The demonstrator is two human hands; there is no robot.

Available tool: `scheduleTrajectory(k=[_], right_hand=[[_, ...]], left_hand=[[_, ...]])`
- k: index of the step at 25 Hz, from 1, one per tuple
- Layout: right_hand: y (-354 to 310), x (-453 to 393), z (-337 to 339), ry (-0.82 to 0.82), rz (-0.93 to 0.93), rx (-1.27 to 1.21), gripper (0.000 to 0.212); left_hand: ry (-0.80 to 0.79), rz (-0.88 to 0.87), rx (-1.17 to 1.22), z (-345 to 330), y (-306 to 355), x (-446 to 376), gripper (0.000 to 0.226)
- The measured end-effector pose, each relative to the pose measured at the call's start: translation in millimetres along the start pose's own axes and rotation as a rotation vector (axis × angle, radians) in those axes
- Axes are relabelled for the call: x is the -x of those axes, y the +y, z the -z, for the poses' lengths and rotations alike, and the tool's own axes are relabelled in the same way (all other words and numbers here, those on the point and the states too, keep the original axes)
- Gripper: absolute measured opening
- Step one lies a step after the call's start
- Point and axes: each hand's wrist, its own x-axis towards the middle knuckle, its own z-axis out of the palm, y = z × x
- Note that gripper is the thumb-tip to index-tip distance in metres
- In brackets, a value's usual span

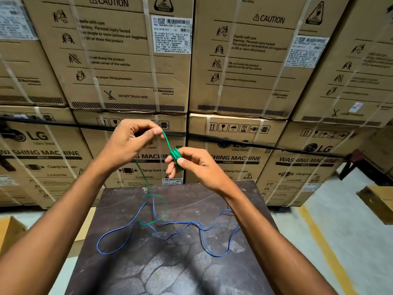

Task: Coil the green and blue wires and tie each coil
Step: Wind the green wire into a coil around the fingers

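Up above the table (pixel 212 273), both hands are working the green wire (pixel 168 143). The right hand (pixel 197 165) is holding a small tight green coil (pixel 176 155), its thumb and curled fingers (pixel 170 167) pinching the bundle from both sides so that the loops are sitting upright between them. The left hand (pixel 131 139) is raised a little higher and to the left, its thumb and forefinger pinching the wire where a short taut stretch is running down and to the right into the coil; the remaining fingers of that hand are curling loosely into the palm. Below the left hand the loose tail of the green wire is hanging down in a blurred line, reaching the far part of the table and lying there in a slack loop that is crossing over the blue wire (pixel 170 223). That blue wire is lying uncoiled on the dark, mottled table, sprawling in wide bends from a large loop at the left to another bend at the right, untouched by either hand. Behind the table, strapped cardboard boxes (pixel 127 60) printed with washing machine labels and caution notices are standing stacked in rows, and a yellow line (pixel 323 248) is running along the pale floor (pixel 350 220) at the right.
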Motion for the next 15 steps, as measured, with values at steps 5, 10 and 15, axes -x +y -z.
scheduleTrajectory(k=[5,10,15], right_hand=[[-28.7,-4.7,-2.6,-0.028,0.095,-0.321,0.029],[-50.1,-24.5,5.3,0.156,0.195,-0.430,0.029],[-37.0,-44.0,18.6,0.434,0.178,-0.181,0.028]], left_hand=[[0.122,0.194,0.357,-36.6,-22.6,0.7,0.013],[0.066,0.313,0.398,-78.8,-43.1,28.2,0.020],[-0.091,0.165,0.183,-84.9,-38.1,56.0,0.025]])
